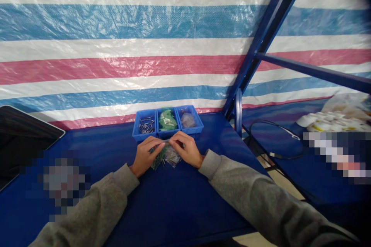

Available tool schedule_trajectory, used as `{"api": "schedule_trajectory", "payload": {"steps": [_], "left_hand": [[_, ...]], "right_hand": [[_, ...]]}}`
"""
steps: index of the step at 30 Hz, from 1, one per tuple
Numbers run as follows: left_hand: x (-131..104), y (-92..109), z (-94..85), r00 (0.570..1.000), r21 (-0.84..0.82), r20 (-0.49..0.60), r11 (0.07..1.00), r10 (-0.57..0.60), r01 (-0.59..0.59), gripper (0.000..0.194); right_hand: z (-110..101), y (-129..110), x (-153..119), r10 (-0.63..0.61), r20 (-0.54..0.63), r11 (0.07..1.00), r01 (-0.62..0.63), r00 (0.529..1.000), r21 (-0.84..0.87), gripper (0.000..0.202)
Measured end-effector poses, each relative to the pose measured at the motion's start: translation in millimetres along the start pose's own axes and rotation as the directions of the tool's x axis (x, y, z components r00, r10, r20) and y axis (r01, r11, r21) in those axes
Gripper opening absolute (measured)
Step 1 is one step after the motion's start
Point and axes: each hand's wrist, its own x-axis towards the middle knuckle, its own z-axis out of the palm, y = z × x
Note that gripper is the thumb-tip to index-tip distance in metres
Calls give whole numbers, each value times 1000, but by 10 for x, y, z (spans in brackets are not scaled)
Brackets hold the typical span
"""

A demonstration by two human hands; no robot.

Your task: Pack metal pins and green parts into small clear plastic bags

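Note:
My left hand [147, 154] and my right hand [187, 148] meet above the blue table, fingertips pinched close together. Between them runs the thin, clear edge of what looks like a small plastic bag [166, 142]. Just below lie clear plastic packets [173, 157] with thin metal pieces, and a green packet [158, 159] partly covered by my left fingers. Behind my hands stand three joined blue bins. Slim metal pins fill part of the left bin [139, 137], green packets [167, 119] the middle one, and clear bags [188, 120] the right one.
A dark screen [23, 139] stands at the left edge of the table [179, 208]. To the right, a blue metal frame [249, 61] rises by a second table with a black cable [261, 144] and white rolls [327, 121]. Striped sheeting [130, 65] hangs behind.

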Motion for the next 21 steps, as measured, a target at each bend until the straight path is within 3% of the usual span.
{"api": "schedule_trajectory", "payload": {"steps": [15,21], "left_hand": [[-40,-15,10,996,-33,-17,995,-90,89,19],[-60,-48,15,993,-54,-14,991,-120,119,19]], "right_hand": [[40,42,-16,42,38,999,-43,998,22,20],[29,36,-17,1,30,999,-2,1000,40,22]]}}
